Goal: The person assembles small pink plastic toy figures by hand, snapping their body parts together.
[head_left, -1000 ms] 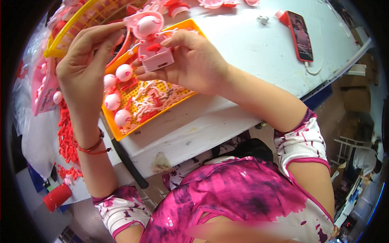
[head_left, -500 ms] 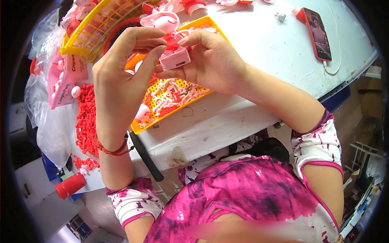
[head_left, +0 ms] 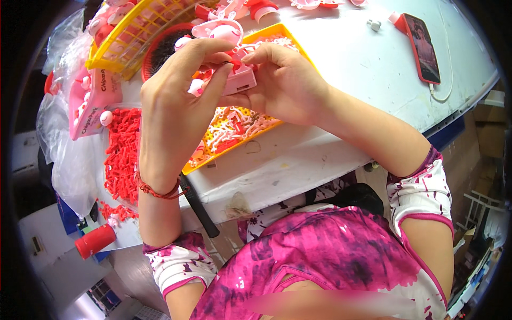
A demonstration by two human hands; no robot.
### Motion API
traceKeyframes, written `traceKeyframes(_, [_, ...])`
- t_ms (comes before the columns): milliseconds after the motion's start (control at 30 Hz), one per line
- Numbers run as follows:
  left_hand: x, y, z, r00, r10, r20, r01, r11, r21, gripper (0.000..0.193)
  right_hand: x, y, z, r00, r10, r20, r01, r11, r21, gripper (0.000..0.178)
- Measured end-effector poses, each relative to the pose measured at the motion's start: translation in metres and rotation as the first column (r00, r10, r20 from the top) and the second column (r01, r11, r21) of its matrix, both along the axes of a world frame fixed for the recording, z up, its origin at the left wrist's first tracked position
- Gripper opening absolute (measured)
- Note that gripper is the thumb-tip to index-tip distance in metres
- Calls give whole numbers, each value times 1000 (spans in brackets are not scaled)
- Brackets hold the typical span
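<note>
My right hand (head_left: 290, 85) holds a pink plastic toy figure (head_left: 241, 82) with a boxy base that has a small dark slot. A rounded, rabbit-like pink head (head_left: 226, 33) shows at its top, and a red part sits in the middle. The fingers of my left hand (head_left: 176, 104) are pinched at that red part, with a tiny dark tip showing between thumb and forefinger; what it belongs to is hidden. Under both hands lies a yellow tray (head_left: 248, 140) of small white, pink and red plastic parts (head_left: 226, 128).
Left are a yellow basket (head_left: 125, 34), a pink box (head_left: 98, 101), a heap of red parts (head_left: 122, 154) and a red cup (head_left: 96, 241). A black handle (head_left: 200, 208) juts over the table edge. A phone (head_left: 421, 48) on a cable lies right, beside a white earbud case (head_left: 374, 24).
The whole view has shifted slightly, so things sit a little farther right. My left fingertips have come closer to the toy's red part; my right hand keeps its hold.
</note>
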State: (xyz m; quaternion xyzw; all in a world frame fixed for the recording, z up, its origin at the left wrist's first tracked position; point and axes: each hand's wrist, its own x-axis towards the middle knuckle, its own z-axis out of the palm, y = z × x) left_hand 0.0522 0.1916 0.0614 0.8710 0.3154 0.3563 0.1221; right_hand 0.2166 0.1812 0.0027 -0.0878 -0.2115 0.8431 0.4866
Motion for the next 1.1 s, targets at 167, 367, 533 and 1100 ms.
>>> traceKeyframes(167, [1,2,2,999,-20,51,20,1000,4,27,3,2,-3,997,55,-48,-56,998,-21,32])
traceKeyframes(367, [-18,13,13,969,25,248,-32,999,22,22,0,-5,17,997,-8,83,19,990,-137,40])
traceKeyframes(533, [-25,15,16,934,68,351,-88,995,44,19,0,-3,12,995,-3,104,15,993,-118,41])
traceKeyframes(1100, [-33,26,12,963,221,154,-202,971,-131,15,14,10,15,999,-31,-41,32,999,18,42])
